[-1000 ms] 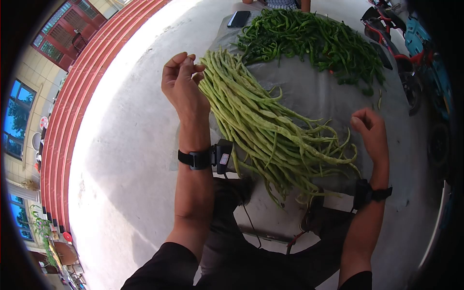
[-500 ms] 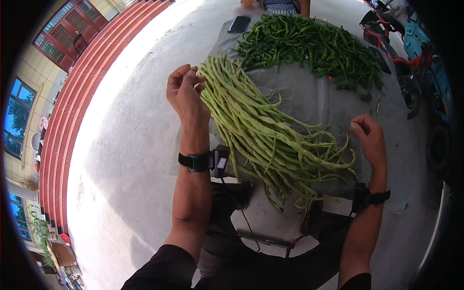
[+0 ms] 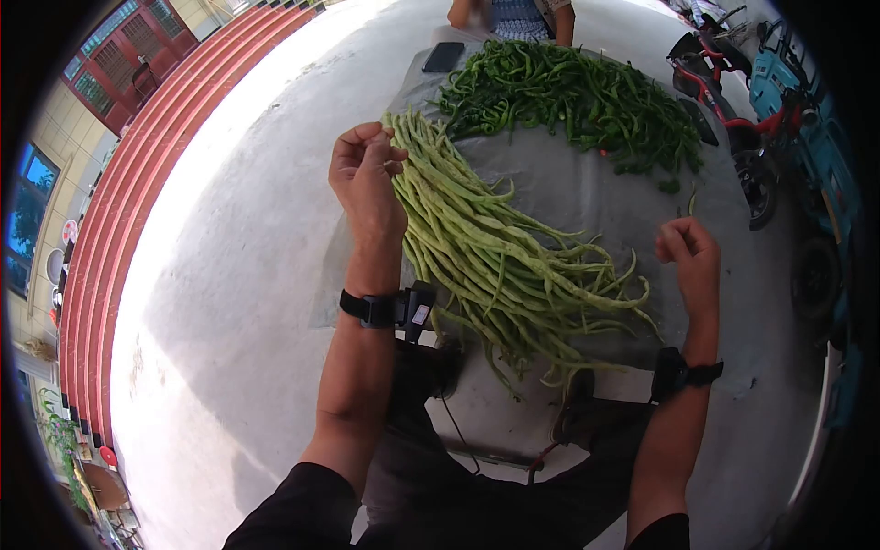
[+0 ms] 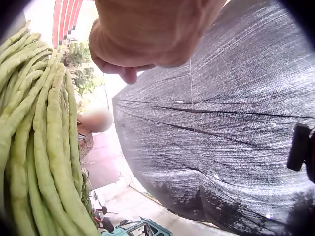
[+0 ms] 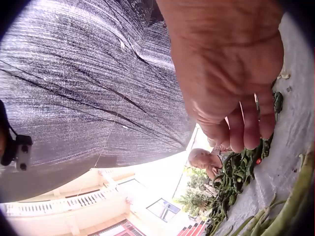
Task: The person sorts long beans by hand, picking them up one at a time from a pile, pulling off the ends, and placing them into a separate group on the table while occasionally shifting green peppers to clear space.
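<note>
Long pale green beans (image 3: 495, 243) lie in a thick bundle across a grey-covered table (image 3: 587, 197). My left hand (image 3: 369, 192) is raised at the bundle's upper left end, its fingers loosely curled, with nothing visible in them. In the left wrist view the beans (image 4: 54, 147) are beside that hand (image 4: 152, 34). Past the bundle's right end my right hand (image 3: 692, 261) is held up, fingers bent and apart from the beans. The right wrist view shows this hand (image 5: 231, 78) with its fingers loosely bent and holding nothing.
Green peppers (image 3: 568, 96) form a wide heap on the far side, beside a dark phone (image 3: 444, 57). Another dark flat object (image 3: 699, 122) is right of the heap. A person (image 3: 518, 18) sits opposite. Scooters (image 3: 779, 87) stand right; red steps (image 3: 170, 165) rise left.
The head view has shifted, so the table and its piles appear further left. My left hand has come nearer the beans' upper end. The right hand keeps nearly the same pose.
</note>
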